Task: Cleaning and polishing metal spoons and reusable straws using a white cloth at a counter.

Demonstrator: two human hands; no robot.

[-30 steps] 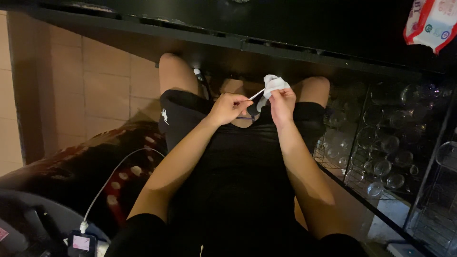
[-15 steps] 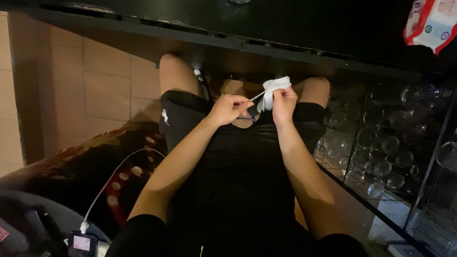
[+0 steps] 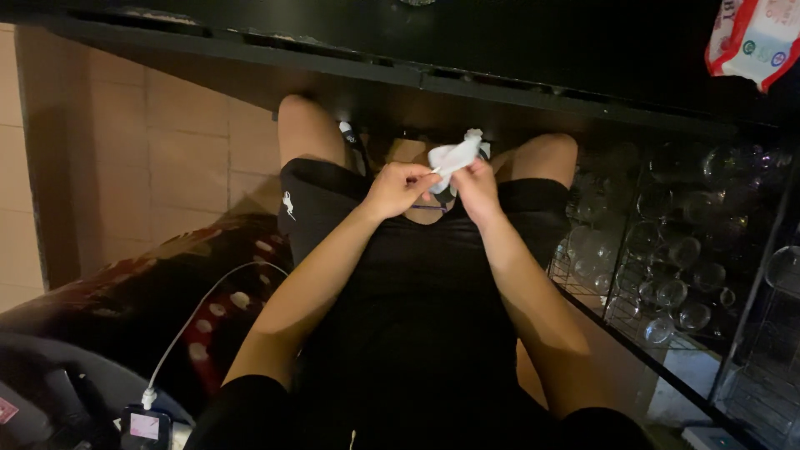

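I sit and look down at my lap, and both my hands meet above my black shorts point(image 3: 350, 196), just under the dark edge of the bench point(image 3: 500, 83). Between them I hold a small white wipe point(image 3: 454, 156), crumpled, with its long axis slanting from lower left up to the upper right; its twisted upper end points away from me, toward the bench edge. A thin white stick point(image 3: 434, 170) seems to come out of the wipe at its lower left end, but it is too small to tell well.

My left hand point(image 3: 398, 188) has the grip closed: the fingertips are pinched together on the lower left end of the wipe, where the stick is. My right hand point(image 3: 477, 185) also has the grip closed, thumb and fingers clamped on the wipe from below and from the right side. The two hands are just beside each other, almost touching.

On my left a white cable point(image 3: 200, 308) runs down to a small device point(image 3: 143, 427). On my right, clear glasses point(image 3: 667, 267) stand on a rack.
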